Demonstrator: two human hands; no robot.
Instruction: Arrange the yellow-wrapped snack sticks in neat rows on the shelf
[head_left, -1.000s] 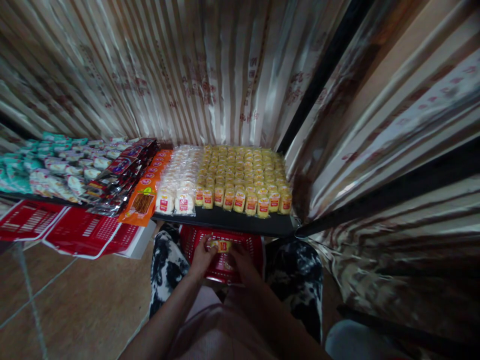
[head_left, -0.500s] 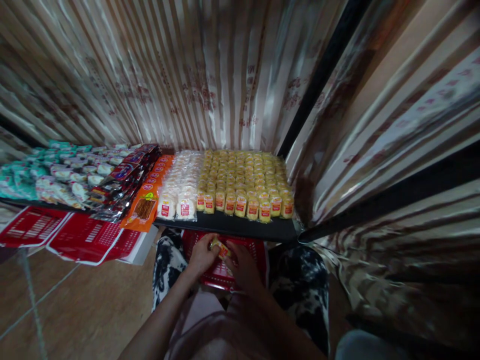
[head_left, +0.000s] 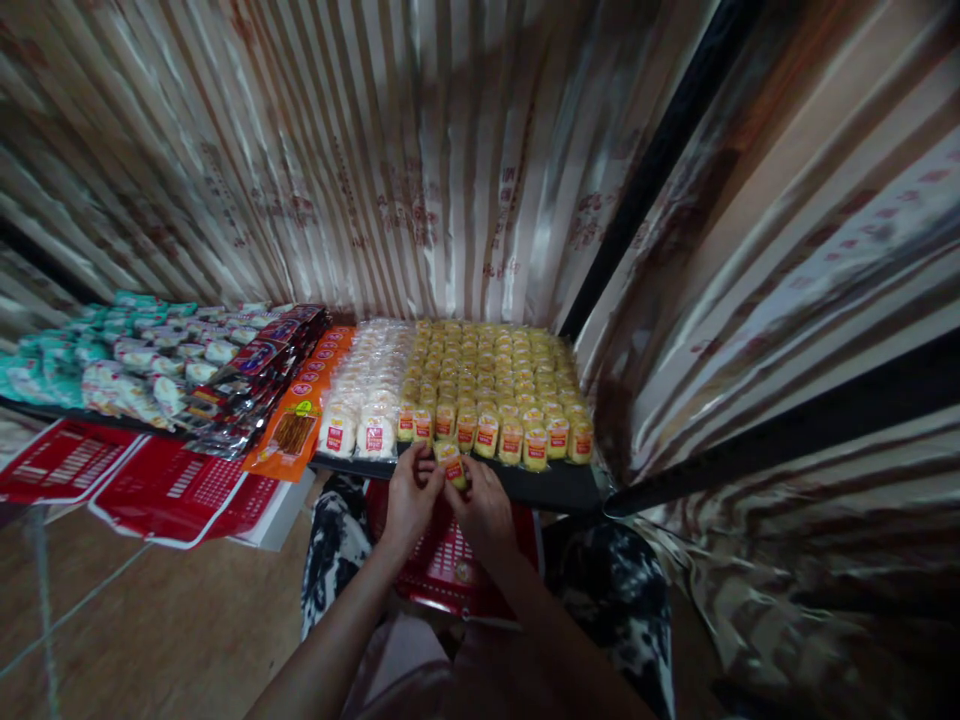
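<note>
Both hands are meeting at the front edge of the black shelf board (head_left: 525,480). Left hand (head_left: 409,497) and right hand (head_left: 484,505) are each pinching, fingers curled closed, one small yellow wrapped cake with a red label (head_left: 452,465), which is sitting between the fingertips just below the front row of matching yellow wrapped cakes (head_left: 495,385). Just beyond the left hand, white round wrapped cakes with red labels (head_left: 364,400) are lying in rows. Further left of that hand, orange flat snack packets (head_left: 300,410) and dark glossy packets (head_left: 251,370) are lying. Directly beneath both hands, a red plastic basket (head_left: 450,565) is resting between the person's black-and-white patterned knees (head_left: 334,540).
</note>
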